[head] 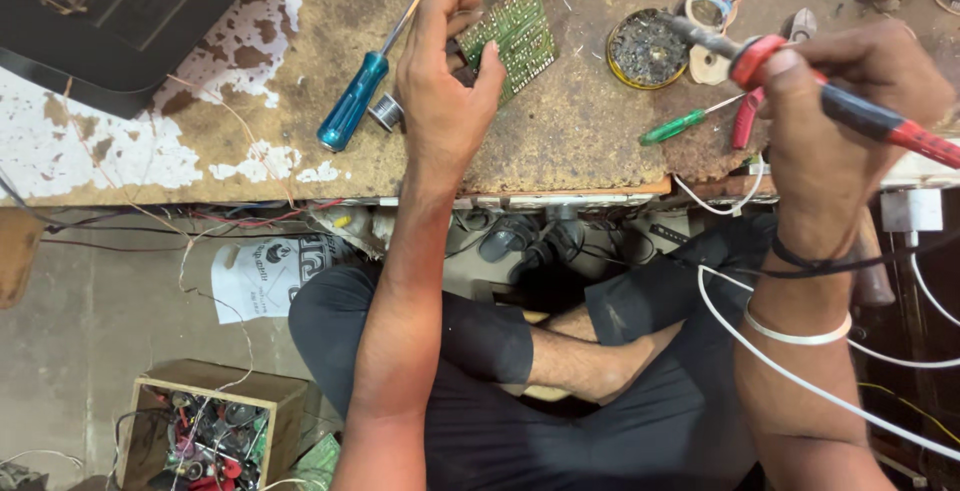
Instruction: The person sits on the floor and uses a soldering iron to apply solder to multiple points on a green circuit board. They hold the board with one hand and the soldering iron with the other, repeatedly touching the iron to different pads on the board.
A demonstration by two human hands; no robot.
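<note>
At the top centre of the frame the left hand grips a green circuit board by its lower left edge, holding it tilted over the worn bench. At the right the right hand is clenched around a red and black soldering iron, whose dark tip reaches toward a round tin just right of the board. A blue screwdriver lies left of the left hand, and a green screwdriver lies below the tin.
</note>
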